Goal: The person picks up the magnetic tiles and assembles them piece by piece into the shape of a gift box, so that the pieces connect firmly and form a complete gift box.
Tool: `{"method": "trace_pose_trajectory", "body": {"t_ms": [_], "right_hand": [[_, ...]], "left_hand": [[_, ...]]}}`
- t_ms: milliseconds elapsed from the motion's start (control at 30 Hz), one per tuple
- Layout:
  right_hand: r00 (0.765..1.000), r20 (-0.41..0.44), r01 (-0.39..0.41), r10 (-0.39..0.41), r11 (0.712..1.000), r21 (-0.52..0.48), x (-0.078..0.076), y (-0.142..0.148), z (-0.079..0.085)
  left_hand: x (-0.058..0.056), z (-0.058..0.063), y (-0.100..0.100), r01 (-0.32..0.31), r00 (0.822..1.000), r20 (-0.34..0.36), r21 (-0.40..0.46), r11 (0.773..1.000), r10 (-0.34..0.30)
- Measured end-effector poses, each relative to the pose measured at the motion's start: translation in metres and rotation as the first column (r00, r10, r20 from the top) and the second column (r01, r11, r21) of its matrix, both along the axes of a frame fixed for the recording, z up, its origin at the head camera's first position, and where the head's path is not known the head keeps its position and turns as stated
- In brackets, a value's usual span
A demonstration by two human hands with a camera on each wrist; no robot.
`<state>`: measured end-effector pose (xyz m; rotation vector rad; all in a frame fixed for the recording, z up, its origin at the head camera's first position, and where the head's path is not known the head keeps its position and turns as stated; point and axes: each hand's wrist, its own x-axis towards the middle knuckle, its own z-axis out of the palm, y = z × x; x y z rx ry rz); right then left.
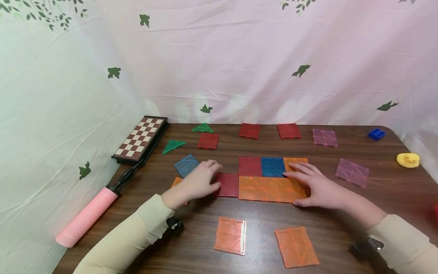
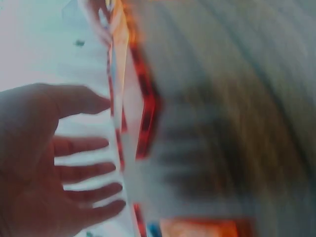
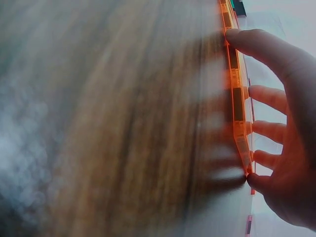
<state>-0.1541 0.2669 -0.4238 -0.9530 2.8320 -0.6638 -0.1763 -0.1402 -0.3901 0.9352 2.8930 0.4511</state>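
Flat translucent magnetic tiles lie edge to edge in two rows in the head view. The back row has a red tile [image 1: 249,166], a blue tile [image 1: 273,167] and an orange tile [image 1: 297,160]; in front run a red tile [image 1: 228,186] and a strip of orange tiles [image 1: 251,189]. At the left end, my left hand [image 1: 198,182] spreads its fingers by the front red tile. My right hand [image 1: 316,186] rests on the right end, with fingertips on the orange tiles and the thumb [image 3: 256,42] at their front edge.
Loose orange tiles [image 1: 297,247] lie in front; a blue tile [image 1: 186,165], red tiles [image 1: 208,140], green triangles [image 1: 173,145] and purple tiles [image 1: 352,172] lie around. A chessboard [image 1: 138,139] and a pink pump [image 1: 87,217] stand left, a yellow duck [image 1: 408,160] and blue brick [image 1: 376,134] right.
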Motion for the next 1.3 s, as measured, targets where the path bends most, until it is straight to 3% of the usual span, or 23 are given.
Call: {"method": "trace_pose_trajectory", "body": {"t_ms": [100,233,300,367,533,700,800,967,1100,1300], "right_hand": [[1.000,0.006,0.002,-0.002,1.000,0.002,0.001,0.000,0.000],[1.000,0.009,0.003,-0.003,1.000,0.003,0.001,0.000,0.001],[1.000,0.009,0.002,-0.002,1.000,0.004,0.000,0.000,0.001],[1.000,0.012,0.002,-0.002,1.000,0.006,0.000,0.000,0.001],[1.000,0.024,0.005,-0.005,1.000,0.000,-0.001,0.001,0.002],[1.000,0.019,0.003,-0.003,1.000,-0.005,-0.001,0.001,0.003],[1.000,0.018,0.002,-0.002,1.000,-0.010,0.000,0.000,0.004],[1.000,0.024,0.005,-0.004,1.000,-0.010,0.000,0.000,0.002],[1.000,0.030,0.010,-0.010,1.000,-0.003,-0.001,0.001,0.001],[0.999,0.035,0.012,-0.012,1.000,0.000,-0.001,0.001,0.001]], "left_hand": [[-0.005,0.005,-0.017,-0.155,0.988,-0.021,-0.015,0.988,0.155],[-0.016,0.008,-0.042,-0.355,0.935,0.000,-0.068,0.933,0.355],[-0.022,0.005,-0.053,-0.401,0.914,0.029,-0.104,0.910,0.406],[-0.027,0.002,-0.060,-0.407,0.906,0.065,-0.134,0.904,0.418],[-0.036,-0.006,-0.061,-0.339,0.931,0.105,-0.108,0.935,0.350],[-0.041,-0.010,-0.046,-0.194,0.975,0.094,-0.071,0.978,0.201],[-0.044,-0.010,-0.032,-0.108,0.989,0.097,-0.066,0.992,0.114],[-0.049,-0.011,-0.012,-0.018,0.990,0.136,-0.052,0.998,0.025],[-0.054,-0.011,0.000,0.021,0.982,0.186,-0.020,1.000,-0.017],[-0.052,-0.007,0.017,0.066,0.972,0.224,0.001,0.998,-0.065]]}}
